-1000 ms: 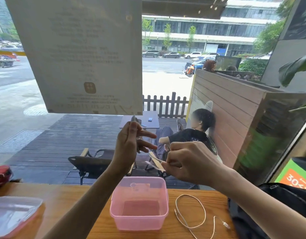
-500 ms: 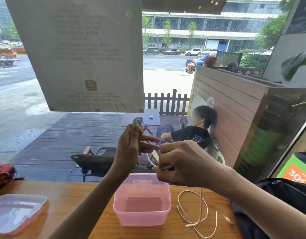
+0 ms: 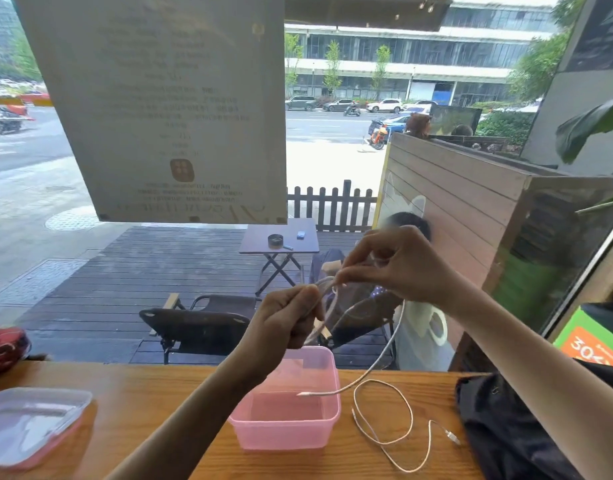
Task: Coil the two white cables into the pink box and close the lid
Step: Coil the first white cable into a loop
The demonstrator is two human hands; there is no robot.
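Note:
The open pink box (image 3: 286, 433) stands on the wooden counter, with nothing visible inside. Above it my left hand (image 3: 286, 322) pinches loops of a white cable (image 3: 384, 351). My right hand (image 3: 398, 265), raised higher and to the right, grips the same cable; its loose end hangs down and its plug tip floats over the box's right side. A second white cable (image 3: 407, 429) lies in a loose loop on the counter right of the box. The box's clear lid (image 3: 31, 424) with a pink rim rests at the far left.
A black bag (image 3: 512, 431) sits at the counter's right end, close to the loose cable. A red object (image 3: 4, 346) lies at the far left edge. Behind the wooden counter (image 3: 152, 403) is a window with a paper notice.
My right hand rose up and to the right, drawing the cable out from my left hand, which dropped lower. The cable's free end lifted off the counter and now swings over the box.

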